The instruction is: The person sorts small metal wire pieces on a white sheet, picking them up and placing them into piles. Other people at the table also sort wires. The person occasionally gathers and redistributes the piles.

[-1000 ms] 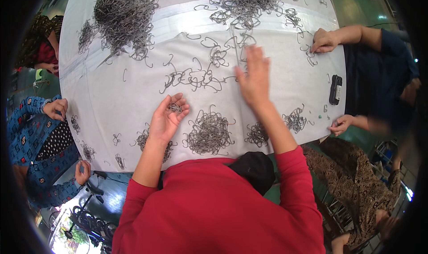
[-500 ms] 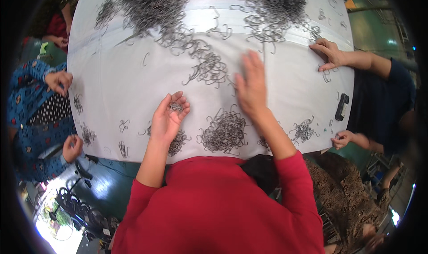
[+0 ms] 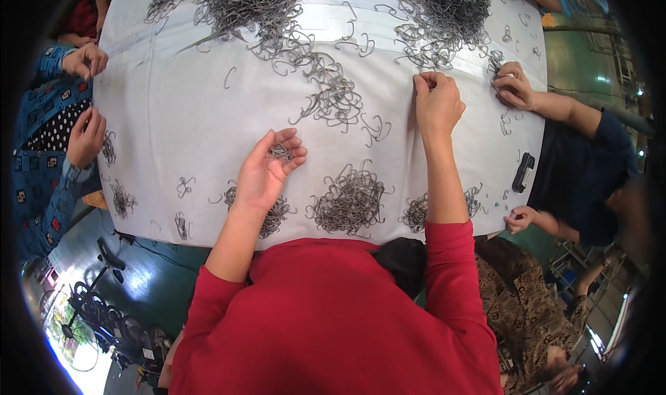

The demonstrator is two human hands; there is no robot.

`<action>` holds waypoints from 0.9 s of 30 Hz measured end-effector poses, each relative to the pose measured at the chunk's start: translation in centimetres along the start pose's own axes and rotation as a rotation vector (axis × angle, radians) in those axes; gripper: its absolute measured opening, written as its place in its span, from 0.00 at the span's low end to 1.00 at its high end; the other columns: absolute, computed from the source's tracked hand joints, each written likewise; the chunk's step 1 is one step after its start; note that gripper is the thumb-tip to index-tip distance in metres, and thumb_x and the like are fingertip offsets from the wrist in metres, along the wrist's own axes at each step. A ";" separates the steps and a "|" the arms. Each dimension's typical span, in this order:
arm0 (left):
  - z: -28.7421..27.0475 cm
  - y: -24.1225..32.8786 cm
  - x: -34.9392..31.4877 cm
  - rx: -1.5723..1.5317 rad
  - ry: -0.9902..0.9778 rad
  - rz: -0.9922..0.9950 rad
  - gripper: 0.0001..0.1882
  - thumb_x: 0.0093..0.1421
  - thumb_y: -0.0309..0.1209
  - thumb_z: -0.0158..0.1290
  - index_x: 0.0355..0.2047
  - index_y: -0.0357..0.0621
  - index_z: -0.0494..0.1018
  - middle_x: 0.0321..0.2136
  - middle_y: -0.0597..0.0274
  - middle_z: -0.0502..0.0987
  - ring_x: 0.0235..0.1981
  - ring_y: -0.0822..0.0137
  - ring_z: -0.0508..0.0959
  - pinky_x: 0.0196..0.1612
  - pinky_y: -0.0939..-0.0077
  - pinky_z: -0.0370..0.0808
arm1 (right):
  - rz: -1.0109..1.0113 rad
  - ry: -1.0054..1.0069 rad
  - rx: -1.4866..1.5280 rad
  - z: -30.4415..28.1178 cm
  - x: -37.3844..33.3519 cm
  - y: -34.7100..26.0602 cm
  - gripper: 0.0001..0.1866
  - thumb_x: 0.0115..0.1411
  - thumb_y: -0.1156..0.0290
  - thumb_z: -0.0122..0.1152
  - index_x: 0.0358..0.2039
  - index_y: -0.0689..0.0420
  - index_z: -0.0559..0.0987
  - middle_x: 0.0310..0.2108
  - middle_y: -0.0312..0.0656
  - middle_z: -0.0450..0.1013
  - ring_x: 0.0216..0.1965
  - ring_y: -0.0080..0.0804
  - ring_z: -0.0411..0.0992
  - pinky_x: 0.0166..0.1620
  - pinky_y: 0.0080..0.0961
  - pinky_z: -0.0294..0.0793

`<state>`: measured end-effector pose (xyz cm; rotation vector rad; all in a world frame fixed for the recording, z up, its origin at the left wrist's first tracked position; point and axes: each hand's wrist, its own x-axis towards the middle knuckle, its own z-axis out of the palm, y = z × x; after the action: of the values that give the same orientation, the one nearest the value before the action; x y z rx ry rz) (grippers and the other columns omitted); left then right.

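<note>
In my left hand (image 3: 258,181), palm up and fingers curled, lies a small bunch of grey metal hooks (image 3: 280,152). My right hand (image 3: 440,110) reaches farther out, thumb and fingers pinched together at the near edge of the right far pile of hooks (image 3: 451,13). What sits between those fingertips is hidden. Left of my right hand, a looser trail of hooks (image 3: 336,100) runs down from the left far pile (image 3: 250,6). Close to my body sits a rounded heap of hooks (image 3: 352,199), with a smaller heap (image 3: 276,216) beside my left forearm.
The table has a white cloth (image 3: 173,117). At the left edge are the hands of a person in blue patterned sleeves (image 3: 87,135). On the right, another person's hand (image 3: 515,86) touches hooks, near a small black object (image 3: 524,172). Small hook clusters (image 3: 123,199) lie along the near side.
My right hand has moved away from me and to the right, going from spread fingers to a pinch. My left hand has shifted slightly, still cupping hooks. The left person's hands have moved.
</note>
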<state>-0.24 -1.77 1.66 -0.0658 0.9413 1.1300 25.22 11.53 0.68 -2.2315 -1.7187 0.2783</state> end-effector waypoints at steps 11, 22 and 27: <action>2.9 -2.3 2.3 0.026 -0.141 -0.088 0.21 0.65 0.39 0.36 0.45 0.31 0.66 0.37 0.53 0.71 0.42 0.60 0.73 0.47 0.70 0.71 | -0.214 -0.485 0.339 -1.7 -2.7 -2.8 0.08 0.54 0.68 0.56 0.29 0.60 0.77 0.30 0.46 0.72 0.34 0.43 0.71 0.40 0.34 0.67; 0.6 0.5 1.7 -0.168 -0.017 -0.024 0.17 0.64 0.35 0.40 0.41 0.31 0.67 0.35 0.54 0.71 0.38 0.61 0.74 0.42 0.72 0.75 | -0.586 -0.218 0.152 0.5 -6.3 0.5 0.34 0.53 0.57 0.57 0.57 0.56 0.60 0.58 0.53 0.54 0.61 0.52 0.48 0.61 0.45 0.46; -3.1 1.9 0.6 -0.134 0.042 0.065 0.19 0.64 0.37 0.38 0.41 0.31 0.67 0.34 0.53 0.72 0.39 0.61 0.74 0.44 0.71 0.73 | -0.636 -0.101 0.049 4.5 -5.3 -5.8 0.47 0.47 0.40 0.56 0.60 0.56 0.55 0.61 0.60 0.46 0.63 0.56 0.40 0.61 0.53 0.35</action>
<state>-3.56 -1.96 0.02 -0.1690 0.9095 1.2555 17.05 8.31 -1.59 -1.5441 -2.3279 0.2754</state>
